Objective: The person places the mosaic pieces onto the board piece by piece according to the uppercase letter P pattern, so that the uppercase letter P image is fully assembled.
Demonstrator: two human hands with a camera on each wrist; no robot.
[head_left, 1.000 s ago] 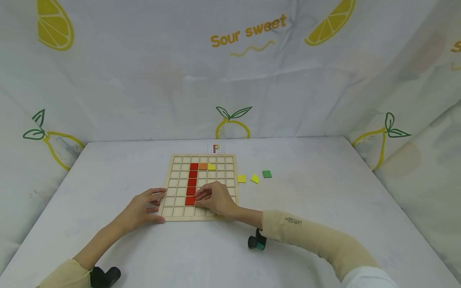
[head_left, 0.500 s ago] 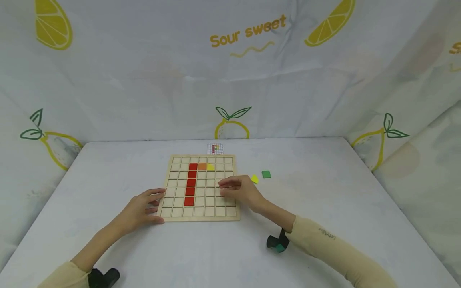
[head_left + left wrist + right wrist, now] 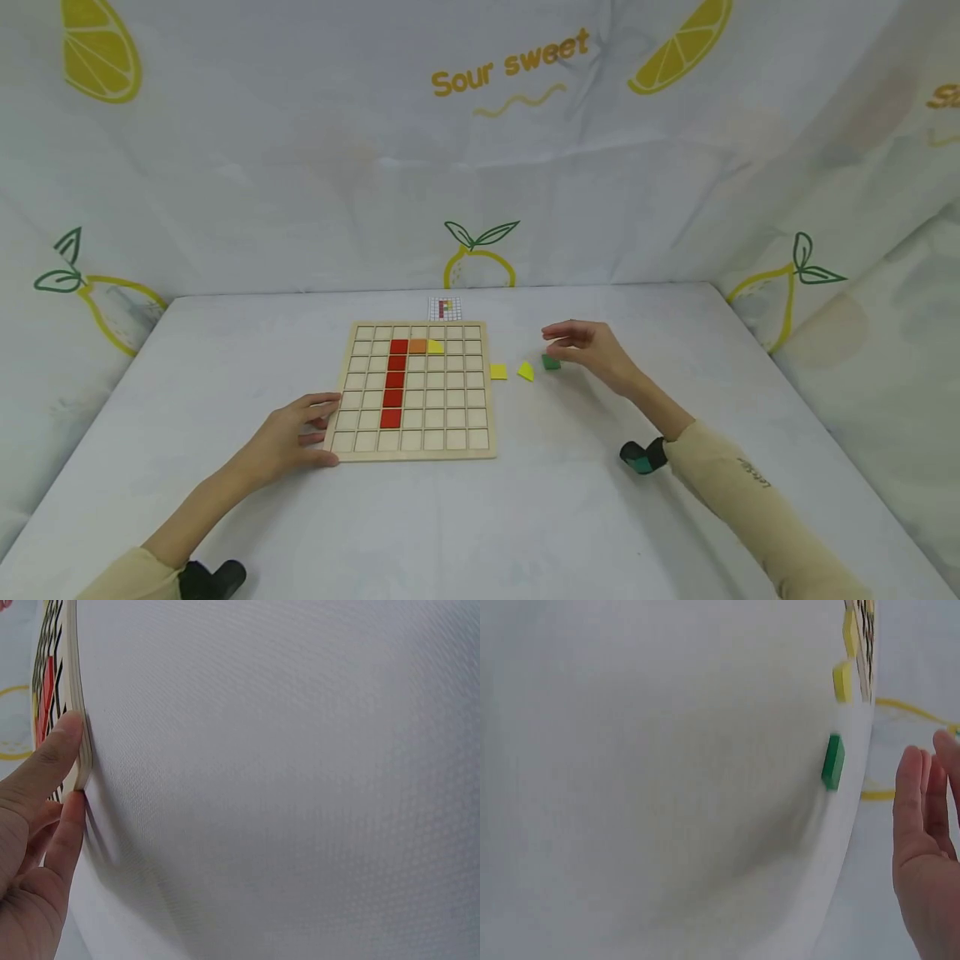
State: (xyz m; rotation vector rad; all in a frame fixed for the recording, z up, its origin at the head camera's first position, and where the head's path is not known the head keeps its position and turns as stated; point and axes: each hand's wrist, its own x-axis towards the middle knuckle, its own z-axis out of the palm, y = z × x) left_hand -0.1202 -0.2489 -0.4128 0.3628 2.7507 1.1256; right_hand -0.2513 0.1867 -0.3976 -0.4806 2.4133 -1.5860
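The wooden grid board (image 3: 435, 457) lies on the table. A column of several red square tiles (image 3: 394, 381) fills part of it, with an orange tile (image 3: 417, 346) and a clipped-corner yellow tile (image 3: 436, 347) beside the top one. My left hand (image 3: 288, 437) rests against the board's near left corner, thumb at the front edge and fingers along the left side; the left wrist view shows this contact. To the right, my right hand (image 3: 588, 350) hovers over a green square tile (image 3: 551, 363), partly hiding it. Its fingers are apart, with nothing between them.
A yellow square tile (image 3: 498, 372) sits at the board's right edge, and a yellow wedge-shaped tile (image 3: 526, 372) lies between it and the green one. A small printed pattern card (image 3: 446, 309) lies behind the board. A lemon-print cloth (image 3: 360, 208) hangs behind the table.
My right hand has left the lowest red tile and swept right across the board, past the yellow tiles, to above the green tile. The left hand stays at the board's corner.
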